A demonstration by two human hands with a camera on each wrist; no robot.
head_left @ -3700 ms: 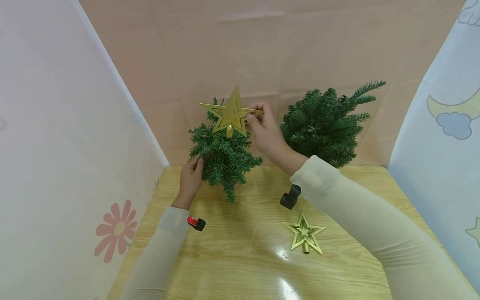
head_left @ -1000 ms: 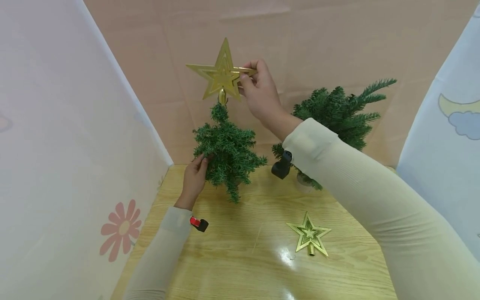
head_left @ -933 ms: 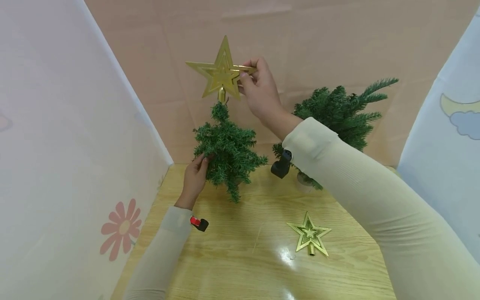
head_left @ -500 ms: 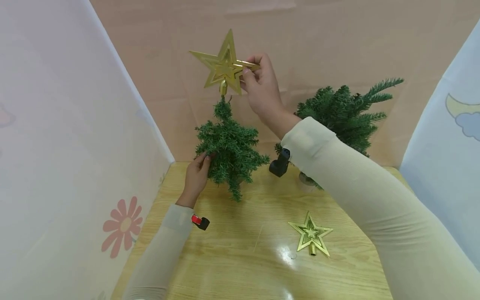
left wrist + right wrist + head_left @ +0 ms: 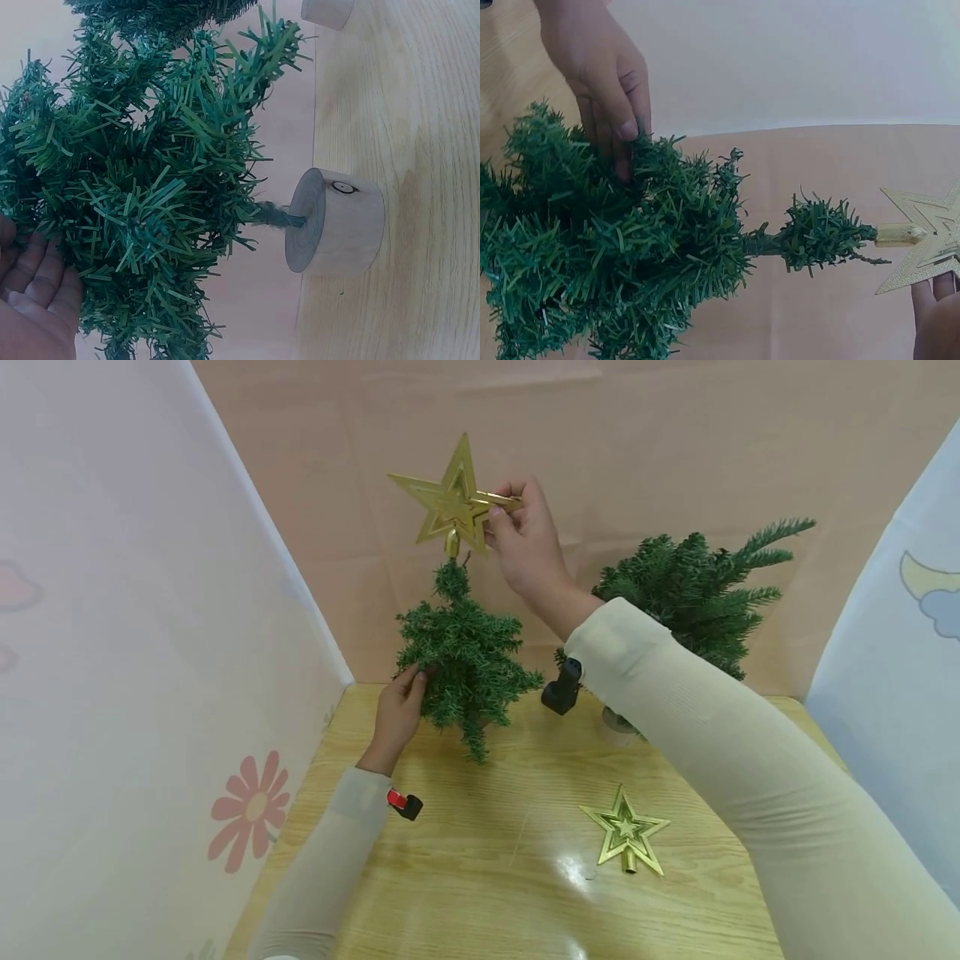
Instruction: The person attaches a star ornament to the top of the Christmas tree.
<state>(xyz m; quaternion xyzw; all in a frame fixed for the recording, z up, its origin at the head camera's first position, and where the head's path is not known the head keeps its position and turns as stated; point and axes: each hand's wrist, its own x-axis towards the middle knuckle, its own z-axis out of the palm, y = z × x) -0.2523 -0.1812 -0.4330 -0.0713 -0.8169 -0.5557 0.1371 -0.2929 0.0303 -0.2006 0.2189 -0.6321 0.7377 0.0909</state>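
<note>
Thumb and fingers of my right hand [image 5: 531,547] pinch one point of a gold star tree topper [image 5: 453,500]. The star's short tube [image 5: 900,235] is right at the tip of a small artificial Christmas tree [image 5: 461,647], on the tree's own axis. My left hand [image 5: 397,712] grips a branch at the tree's left side, its fingertips partly hidden in the needles. From the left wrist, the tree's round wooden base [image 5: 345,229] shows upright on the wooden table [image 5: 420,300]. A second gold star topper [image 5: 626,829] lies on the table at front right.
Another green tree [image 5: 690,597] stands at the back right, its wooden base [image 5: 618,720] partly behind my right sleeve [image 5: 675,710]. A peach cloth backdrop [image 5: 660,443] closes the rear, and patterned white panels [image 5: 135,610] flank both sides.
My right hand has raised the star from in front of the tree's upper part to its tip, then lowered it slightly in the last half second. The left hand keeps its hold.
</note>
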